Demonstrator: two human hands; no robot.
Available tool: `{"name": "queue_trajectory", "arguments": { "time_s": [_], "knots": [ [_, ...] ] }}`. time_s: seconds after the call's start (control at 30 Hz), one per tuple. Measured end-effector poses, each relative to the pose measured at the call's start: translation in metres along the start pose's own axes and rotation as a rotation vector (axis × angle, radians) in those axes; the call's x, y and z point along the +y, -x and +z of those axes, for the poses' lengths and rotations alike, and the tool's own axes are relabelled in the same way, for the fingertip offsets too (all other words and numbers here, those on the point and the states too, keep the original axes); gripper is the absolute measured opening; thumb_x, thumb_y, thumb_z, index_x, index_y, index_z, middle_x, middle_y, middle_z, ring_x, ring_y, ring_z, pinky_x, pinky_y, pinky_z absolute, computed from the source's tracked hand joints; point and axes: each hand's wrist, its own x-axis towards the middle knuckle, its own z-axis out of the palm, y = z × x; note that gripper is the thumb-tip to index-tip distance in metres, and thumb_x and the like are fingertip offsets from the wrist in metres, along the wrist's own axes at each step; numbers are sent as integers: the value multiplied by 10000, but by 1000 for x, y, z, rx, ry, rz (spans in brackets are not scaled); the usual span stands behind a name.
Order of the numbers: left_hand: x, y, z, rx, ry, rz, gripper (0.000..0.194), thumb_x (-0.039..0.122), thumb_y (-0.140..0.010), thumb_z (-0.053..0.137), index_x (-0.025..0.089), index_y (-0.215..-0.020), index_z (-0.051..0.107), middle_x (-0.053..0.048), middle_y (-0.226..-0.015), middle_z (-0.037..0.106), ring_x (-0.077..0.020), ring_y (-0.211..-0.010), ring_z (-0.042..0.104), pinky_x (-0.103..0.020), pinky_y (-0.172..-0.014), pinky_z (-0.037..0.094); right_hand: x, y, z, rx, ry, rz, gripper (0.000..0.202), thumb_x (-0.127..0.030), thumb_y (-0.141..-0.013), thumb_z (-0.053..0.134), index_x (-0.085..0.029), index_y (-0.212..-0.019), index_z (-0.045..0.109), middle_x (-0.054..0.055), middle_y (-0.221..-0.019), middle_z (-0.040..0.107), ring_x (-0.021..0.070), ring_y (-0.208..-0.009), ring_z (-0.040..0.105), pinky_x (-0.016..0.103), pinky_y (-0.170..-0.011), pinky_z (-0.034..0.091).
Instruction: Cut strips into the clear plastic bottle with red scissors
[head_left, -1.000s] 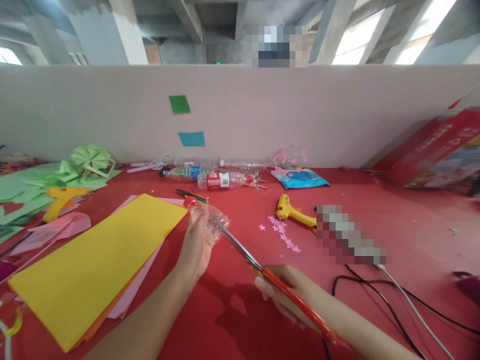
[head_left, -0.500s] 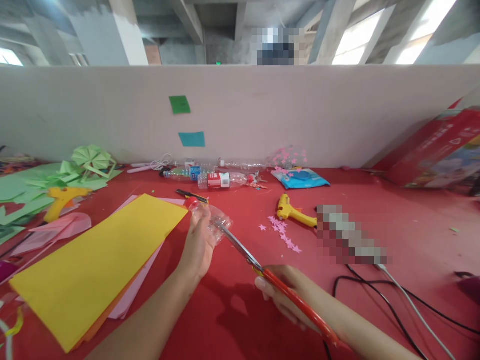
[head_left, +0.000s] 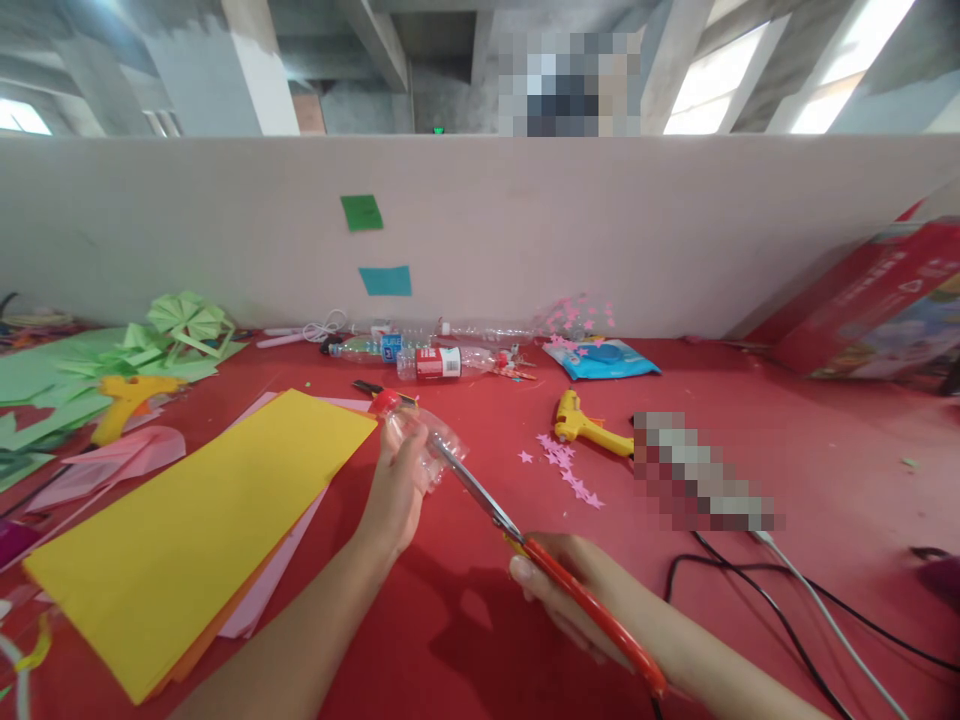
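My left hand (head_left: 401, 492) grips a clear piece of plastic bottle (head_left: 444, 440) with a red cap, which points away to the upper left. In my right hand (head_left: 566, 585) is a pair of scissors (head_left: 480, 490) with long metal blades and red handles. The blades look nearly closed, and their tips lie at the clear plastic beside my left fingers; whether they pass in front of or inside it I cannot tell. Behind the cap a utility knife (head_left: 367, 388) lies partly hidden. Yellow paper sheets (head_left: 202, 530) lie left of my left hand.
Pink paper stars (head_left: 562, 458) and a yellow glue gun (head_left: 581, 425) lie right of centre, near a blurred-out long object with cables (head_left: 750, 565). Plastic bottles (head_left: 439, 362) and a blue wipes pack (head_left: 607, 358) lie along the partition (head_left: 480, 230). Another glue gun (head_left: 124, 405) is at left.
The bottle piece has turned slightly in my left hand, and the scissor handles have shifted a little. Both hands stay almost in place with their holds.
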Motion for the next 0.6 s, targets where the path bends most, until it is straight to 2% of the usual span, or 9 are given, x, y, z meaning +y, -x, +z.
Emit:
{"name": "queue_trajectory", "arguments": {
  "time_s": [0.07, 0.17, 0.27, 0.4, 0.5, 0.6],
  "knots": [
    [-2, 1, 0, -1, -20, -12, 287, 354, -760, 673, 262, -985, 522, 5, -905, 615, -167, -911, 615, -406, -923, 444, -1, 1, -1, -13, -12, -5, 462, -623, -854, 441, -206, -660, 399, -83, -418, 402, 52, -362, 352, 170, -371, 249],
    [-3, 1, -1, -7, -24, -20, 313, 349, -757, 679, 272, -1018, 524, 0, -942, 605, -179, -1003, 594, -405, -954, 423, -4, 1, 0, -20, -83, 64, 449, -617, -854, 460, -209, -673, 411, -103, -375, 366, 51, -331, 316, 170, -360, 245],
    [-3, 1, -2, -8, -7, -19, 346, 353, -757, 681, 280, -1054, 519, -5, -976, 601, -184, -1048, 580, -412, -967, 415, -4, -2, 4, -2, -114, 144, 412, -549, -870, 499, -215, -649, 399, -110, -343, 347, 50, -295, 313, 163, -333, 242],
    [-2, 0, -2, -22, -14, 2, 385, 372, -748, 680, 287, -1085, 516, -8, -981, 612, -185, -1034, 587, -419, -968, 415, -1, -4, 7, 0, -130, 173, 387, -479, -887, 499, -214, -628, 390, -104, -328, 357, 52, -273, 331, 153, -307, 244],
    [-2, 0, -2, -41, -49, 20, 394, 386, -746, 670, 285, -1094, 518, -18, -989, 630, -189, -1005, 601, -418, -946, 431, -2, -2, 7, -15, -148, 149, 403, -514, -884, 479, -214, -633, 384, -108, -332, 344, 48, -275, 313, 153, -308, 238],
    [-3, 2, -2, -47, -71, 25, 394, 367, -743, 673, 288, -1095, 518, -22, -968, 641, -192, -1005, 609, -394, -931, 445, -4, 1, 4, -15, -127, 84, 459, -623, -845, 462, -212, -653, 396, -106, -370, 352, 45, -314, 310, 154, -330, 247]
  ]
}}
